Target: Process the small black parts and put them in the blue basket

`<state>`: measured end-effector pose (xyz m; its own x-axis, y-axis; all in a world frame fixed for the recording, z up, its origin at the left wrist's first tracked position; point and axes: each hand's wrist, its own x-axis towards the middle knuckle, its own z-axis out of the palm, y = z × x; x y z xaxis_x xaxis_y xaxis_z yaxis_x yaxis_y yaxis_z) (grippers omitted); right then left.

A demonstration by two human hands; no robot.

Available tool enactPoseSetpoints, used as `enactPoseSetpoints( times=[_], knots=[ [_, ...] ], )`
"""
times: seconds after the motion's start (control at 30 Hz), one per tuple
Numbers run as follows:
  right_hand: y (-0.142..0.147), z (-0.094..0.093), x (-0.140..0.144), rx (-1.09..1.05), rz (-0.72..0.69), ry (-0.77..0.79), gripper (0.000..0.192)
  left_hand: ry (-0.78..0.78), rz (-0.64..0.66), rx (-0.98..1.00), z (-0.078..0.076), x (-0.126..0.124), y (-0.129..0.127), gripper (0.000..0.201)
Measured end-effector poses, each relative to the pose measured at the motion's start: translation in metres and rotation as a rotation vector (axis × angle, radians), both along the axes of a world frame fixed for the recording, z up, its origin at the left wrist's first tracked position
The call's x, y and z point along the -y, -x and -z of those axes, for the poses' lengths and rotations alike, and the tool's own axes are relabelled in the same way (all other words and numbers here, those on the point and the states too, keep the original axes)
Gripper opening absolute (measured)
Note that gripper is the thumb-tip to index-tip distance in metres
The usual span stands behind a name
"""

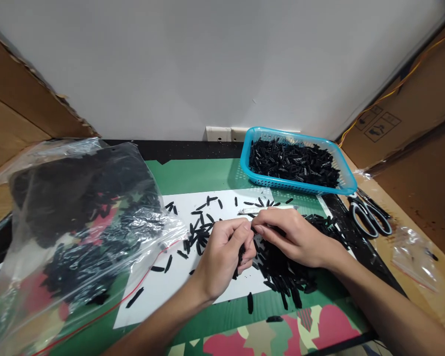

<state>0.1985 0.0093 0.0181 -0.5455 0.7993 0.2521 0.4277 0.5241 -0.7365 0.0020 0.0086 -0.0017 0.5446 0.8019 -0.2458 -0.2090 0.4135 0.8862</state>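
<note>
My left hand [228, 252] is closed in a fist over the white paper [222, 210], with dark ends of small black strips [241, 257] poking out below its fingers. Touching it at the fingertips is my right hand [291, 235], its fingers pinched together; whatever they grip is hidden. Beneath and beside the right hand lies a heap of black strips [287, 277]. More loose black strips [200, 237] are scattered over the paper to the left of my fist. A pale, narrow object [250, 210] lies partly behind my right hand.
A blue plastic basket [300, 188] full of black strips stands at the back right. On the left lies a clear zip bag [107, 222] with black pieces inside. Scissors [367, 217] and a small clear bag [413, 257] lie at the right, by a cardboard box [404, 113].
</note>
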Motion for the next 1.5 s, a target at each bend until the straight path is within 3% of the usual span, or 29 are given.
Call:
enactPoseSetpoints(
  times=[0.2, 0.5, 0.67, 0.77, 0.9, 1.07, 1.2, 1.37, 1.5],
  knots=[
    [-0.004, -0.01, -0.001, -0.132, -0.037, 0.247, 0.026, 0.004, 0.026, 0.037, -0.004, 0.0, 0.0, 0.045],
    [-0.013, -0.012, -0.004, -0.106, -0.086, 0.224, 0.026, -0.077, 0.12, -0.068, -0.004, -0.006, 0.005, 0.047],
    [-0.017, -0.01, -0.007, -0.183, -0.127, 0.433, 0.029, -0.047, 0.211, -0.111, -0.005, -0.01, 0.008, 0.047],
    [-0.015, -0.003, -0.006, -0.252, -0.082, 0.501, 0.023, -0.052, 0.224, -0.126, -0.006, -0.01, 0.007, 0.048],
    [-0.006, 0.006, -0.002, -0.327, 0.019, 0.509, 0.015, -0.046, 0.194, -0.101, -0.004, -0.01, 0.004, 0.049],
    [0.001, 0.014, 0.0, -0.418, 0.096, 0.491, 0.012, 0.152, 0.171, 0.049, -0.004, -0.01, 0.001, 0.047],
    [0.002, 0.015, -0.003, -0.487, 0.212, 0.424, 0.016, 0.213, 0.114, 0.097, -0.007, -0.012, 0.002, 0.044],
    [0.002, 0.01, -0.004, -0.591, 0.185, 0.395, 0.019, 0.2, 0.089, 0.158, -0.009, -0.012, 0.006, 0.042],
    [0.003, 0.011, -0.001, -0.536, 0.206, 0.358, 0.031, 0.2, 0.083, 0.167, -0.007, -0.012, 0.007, 0.041]
  ],
)
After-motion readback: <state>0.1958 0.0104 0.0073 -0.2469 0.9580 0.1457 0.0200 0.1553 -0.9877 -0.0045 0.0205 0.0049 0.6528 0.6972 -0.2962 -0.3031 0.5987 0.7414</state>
